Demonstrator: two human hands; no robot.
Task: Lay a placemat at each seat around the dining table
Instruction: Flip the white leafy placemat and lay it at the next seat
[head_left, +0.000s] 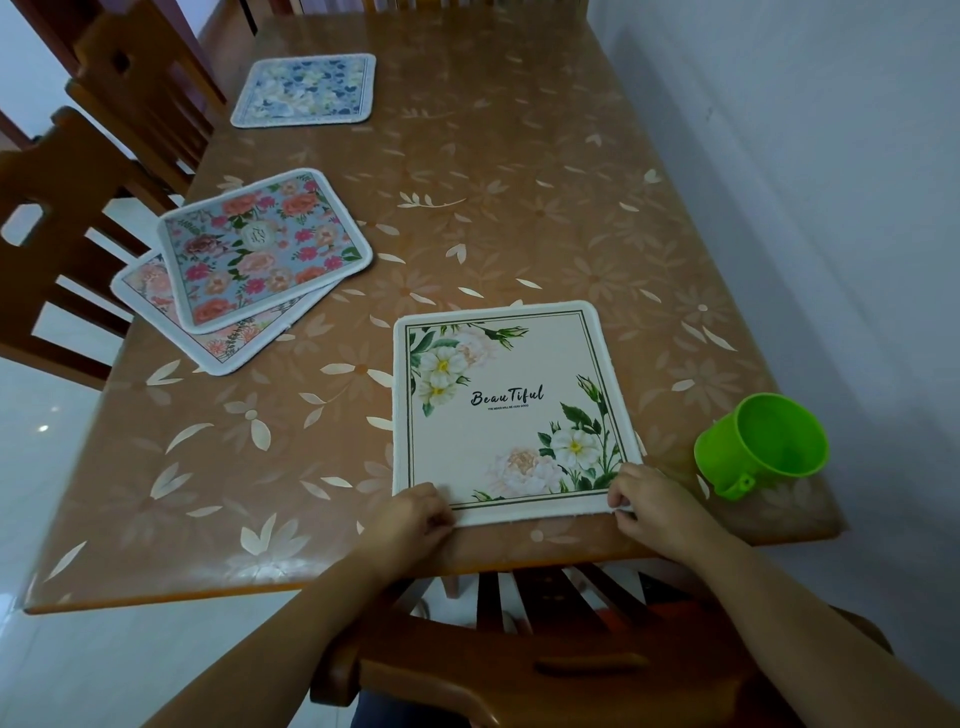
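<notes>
Nearly at the surface's (519, 171) front edge, the cream placemat (498, 415) has room beyond; left hand (415, 517) and right hand (652, 506) pinch its near corners.

Home dining room, wooden table (519, 156), slatted chairs (78, 244), floral placemats (265, 249)

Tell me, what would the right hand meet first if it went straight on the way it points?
Probably the white placemat: the right hand pinches its near right corner and points forward-left across it. The green cup sits to the right, outside that line.
</notes>
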